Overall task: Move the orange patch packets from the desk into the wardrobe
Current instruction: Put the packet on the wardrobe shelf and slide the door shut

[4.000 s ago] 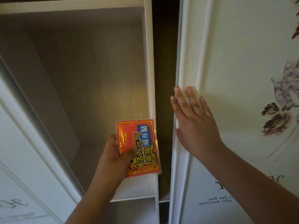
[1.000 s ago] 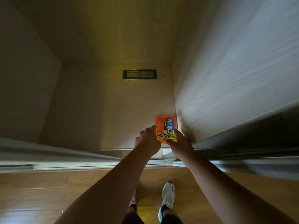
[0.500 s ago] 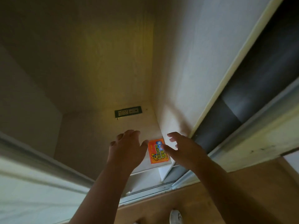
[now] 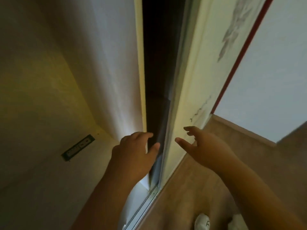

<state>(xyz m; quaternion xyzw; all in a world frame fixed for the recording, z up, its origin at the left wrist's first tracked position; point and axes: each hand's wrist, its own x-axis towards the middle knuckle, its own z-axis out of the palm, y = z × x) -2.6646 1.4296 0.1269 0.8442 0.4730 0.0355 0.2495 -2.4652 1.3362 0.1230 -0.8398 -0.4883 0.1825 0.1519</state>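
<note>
1. The wardrobe (image 4: 49,100) fills the left half of the head view, its pale wood-grain floor and walls lit yellow in the corner.
2. A sliding door (image 4: 191,80), cream with a faint floral print, stands to the right of a dark gap beside the wardrobe's upright panel (image 4: 116,72).
3. The wooden floor (image 4: 191,188) runs along the lower right, meeting a wall (image 4: 274,63) edged by a red strip.
4. The left hand (image 4: 134,153) reaches forward over the wardrobe's front edge, fingers loosely spread and relaxed, holding nothing; its thumb points toward the dark gap.
5. The right hand (image 4: 204,146) hangs in front of the door's lower edge, fingers spread and slightly bent, holding nothing; whether it touches the door cannot be told.
6. A dark socket strip (image 4: 78,147) sits on the wardrobe's inner surface, well left of the hands.
7. A white shoe (image 4: 201,222) shows at the bottom edge on the floor.
8. The orange packet is out of sight in this view; its place cannot be told.
</note>
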